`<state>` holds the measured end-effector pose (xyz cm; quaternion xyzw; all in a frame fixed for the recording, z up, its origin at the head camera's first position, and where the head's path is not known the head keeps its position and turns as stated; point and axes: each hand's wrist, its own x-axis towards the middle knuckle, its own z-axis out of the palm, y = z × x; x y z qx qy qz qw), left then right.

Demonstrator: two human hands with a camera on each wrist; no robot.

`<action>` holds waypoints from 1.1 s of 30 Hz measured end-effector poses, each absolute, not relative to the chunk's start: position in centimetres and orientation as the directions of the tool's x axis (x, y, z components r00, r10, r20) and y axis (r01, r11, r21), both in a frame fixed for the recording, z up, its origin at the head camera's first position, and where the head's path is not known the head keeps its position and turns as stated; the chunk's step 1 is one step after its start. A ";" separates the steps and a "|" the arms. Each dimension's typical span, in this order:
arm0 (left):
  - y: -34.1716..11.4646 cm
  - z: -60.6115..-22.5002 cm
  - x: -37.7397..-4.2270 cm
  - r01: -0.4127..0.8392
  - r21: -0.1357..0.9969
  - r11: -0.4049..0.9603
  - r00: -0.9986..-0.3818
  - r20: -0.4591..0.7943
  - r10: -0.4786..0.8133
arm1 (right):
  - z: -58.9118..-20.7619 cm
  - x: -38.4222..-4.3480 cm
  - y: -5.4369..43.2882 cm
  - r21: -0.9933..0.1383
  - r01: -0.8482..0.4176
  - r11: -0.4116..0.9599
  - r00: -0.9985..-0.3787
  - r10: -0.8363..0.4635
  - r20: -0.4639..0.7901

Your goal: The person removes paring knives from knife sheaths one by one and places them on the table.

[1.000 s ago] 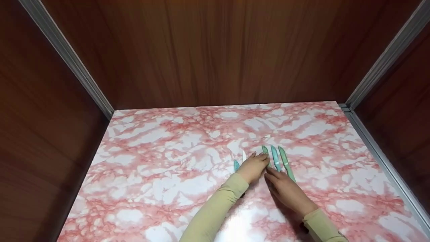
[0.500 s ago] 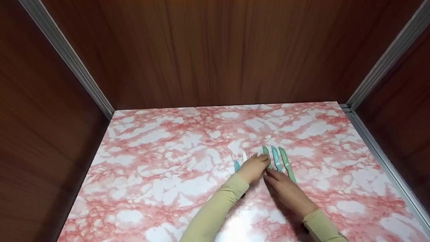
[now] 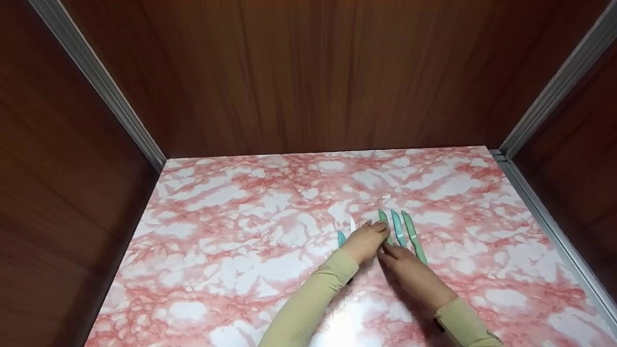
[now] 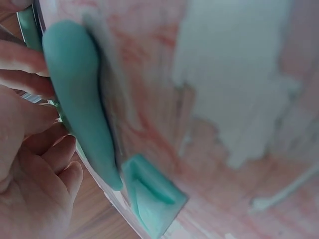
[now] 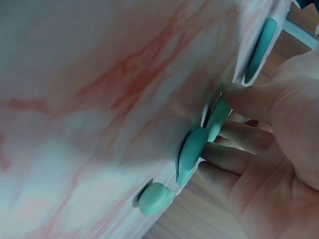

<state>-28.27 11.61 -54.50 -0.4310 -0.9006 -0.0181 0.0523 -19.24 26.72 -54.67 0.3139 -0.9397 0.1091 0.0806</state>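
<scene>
A green knife (image 3: 382, 215) lies between my two hands, its far end showing past my left fingers. My left hand (image 3: 365, 242) reaches over from the left and grips its covered blade end. At its near end my right hand (image 3: 409, 270) pinches the green handle (image 5: 219, 118) between thumb and fingers. To the right lie a blue knife (image 3: 397, 225) and another green knife (image 3: 411, 233), both in coloured sheaths. Left of my hands a bare pale blade (image 3: 352, 224) sticks out past my left wrist. A teal handle (image 4: 77, 94) and a teal sheath (image 4: 153, 196) show close in the left wrist view.
The table (image 3: 217, 255) has a red and white marbled top. Dark wood panels (image 3: 308, 77) stand behind it and at both sides, with grey metal strips (image 3: 554, 231) at the corners and along the right edge.
My right fingers have closed in slightly toward my left fingertips at the green knife. The other knives lie where they were; the whole view shifts a little.
</scene>
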 end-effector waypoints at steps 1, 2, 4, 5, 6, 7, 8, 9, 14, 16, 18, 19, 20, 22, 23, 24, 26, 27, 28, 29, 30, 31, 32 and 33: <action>11.6 -54.5 -28.3 0.779 -0.015 0.626 -0.621 0.112 0.776 | -54.7 -19.2 26.7 -0.143 -0.608 0.781 -0.789 -0.575 0.216; 11.6 -54.5 -28.2 0.781 -0.019 0.624 -0.619 0.115 0.777 | -54.7 -19.2 26.7 -0.133 -0.608 0.783 -0.789 -0.577 0.211; 11.7 -54.4 -28.2 0.784 -0.023 0.621 -0.614 0.122 0.780 | -54.6 -19.1 26.7 -0.128 -0.602 0.789 -0.795 -0.574 0.198; 11.7 -54.4 -28.2 0.785 -0.024 0.619 -0.612 0.124 0.781 | -54.6 -19.1 26.7 -0.126 -0.597 0.792 -0.798 -0.571 0.189; 11.7 -54.3 -28.2 0.786 -0.026 0.617 -0.610 0.125 0.782 | -54.5 -19.0 26.7 -0.123 -0.593 0.796 -0.802 -0.569 0.181; 11.8 -54.3 -28.2 0.787 -0.026 0.616 -0.609 0.124 0.783 | -54.4 -19.0 26.7 -0.120 -0.590 0.799 -0.804 -0.568 0.174; 11.8 -54.2 -28.3 0.788 -0.027 0.616 -0.609 0.123 0.784 | -54.4 -19.0 26.7 -0.119 -0.587 0.801 -0.807 -0.567 0.168; 11.8 -54.2 -28.3 0.787 -0.027 0.616 -0.609 0.122 0.784 | -54.3 -19.0 26.7 -0.116 -0.584 0.803 -0.809 -0.565 0.162; 11.9 -54.0 -28.3 0.785 -0.018 0.619 -0.613 0.118 0.781 | -53.9 -18.9 26.6 -0.079 -0.577 0.813 -0.814 -0.563 0.146; 12.0 -54.0 -28.3 0.787 -0.018 0.617 -0.611 0.118 0.783 | -53.8 -18.9 26.6 -0.056 -0.577 0.815 -0.812 -0.566 0.143; 12.0 -54.1 -28.4 0.788 -0.018 0.615 -0.609 0.120 0.784 | -53.6 -18.8 26.6 -0.053 -0.577 0.815 -0.812 -0.566 0.139; 12.0 -54.1 -28.4 0.788 -0.018 0.615 -0.609 0.125 0.783 | -53.6 -18.8 26.6 -0.058 -0.576 0.815 -0.813 -0.565 0.140; 12.0 -54.2 -28.5 0.788 -0.022 0.616 -0.608 0.128 0.783 | -53.5 -18.8 26.6 -0.059 -0.575 0.816 -0.814 -0.564 0.137; 12.0 -54.5 -28.7 0.794 -0.031 0.607 -0.597 0.146 0.789 | -53.4 -18.7 26.7 -0.058 -0.575 0.816 -0.814 -0.564 0.135; 12.0 -54.4 -28.7 0.795 -0.036 0.606 -0.595 0.149 0.790 | -53.4 -18.7 26.7 -0.060 -0.574 0.816 -0.815 -0.564 0.135; 12.0 -54.3 -28.7 0.795 -0.038 0.605 -0.594 0.150 0.790 | -53.3 -18.7 26.7 -0.056 -0.575 0.816 -0.814 -0.564 0.136; 11.9 -54.2 -28.7 0.797 -0.028 0.604 -0.594 0.151 0.790 | -53.3 -18.7 26.7 -0.041 -0.581 0.813 -0.808 -0.571 0.145; 11.9 -54.0 -28.7 0.797 -0.017 0.603 -0.594 0.152 0.790 | -53.3 -18.7 26.7 -0.044 -0.582 0.812 -0.807 -0.570 0.154; 11.9 -53.7 -28.5 0.792 -0.005 0.611 -0.604 0.143 0.784 | -53.3 -18.7 26.8 -0.045 -0.584 0.811 -0.805 -0.571 0.161; 12.0 -53.9 -28.6 0.790 0.011 0.613 -0.608 0.145 0.780 | -53.3 -18.7 26.8 -0.053 -0.582 0.811 -0.806 -0.567 0.172; 12.0 -54.0 -28.6 0.788 0.027 0.615 -0.612 0.150 0.777 | -53.3 -18.8 26.8 -0.068 -0.579 0.812 -0.808 -0.561 0.183; 12.1 -54.1 -28.7 0.785 0.041 0.618 -0.616 0.156 0.773 | -53.4 -18.8 26.7 -0.085 -0.574 0.814 -0.812 -0.553 0.190; 12.1 -54.2 -28.7 0.782 0.053 0.621 -0.620 0.159 0.768 | -53.4 -18.8 26.7 -0.101 -0.568 0.817 -0.816 -0.544 0.195; 12.1 -54.2 -28.8 0.781 0.059 0.621 -0.622 0.163 0.766 | -53.4 -18.9 26.7 -0.115 -0.558 0.822 -0.823 -0.532 0.198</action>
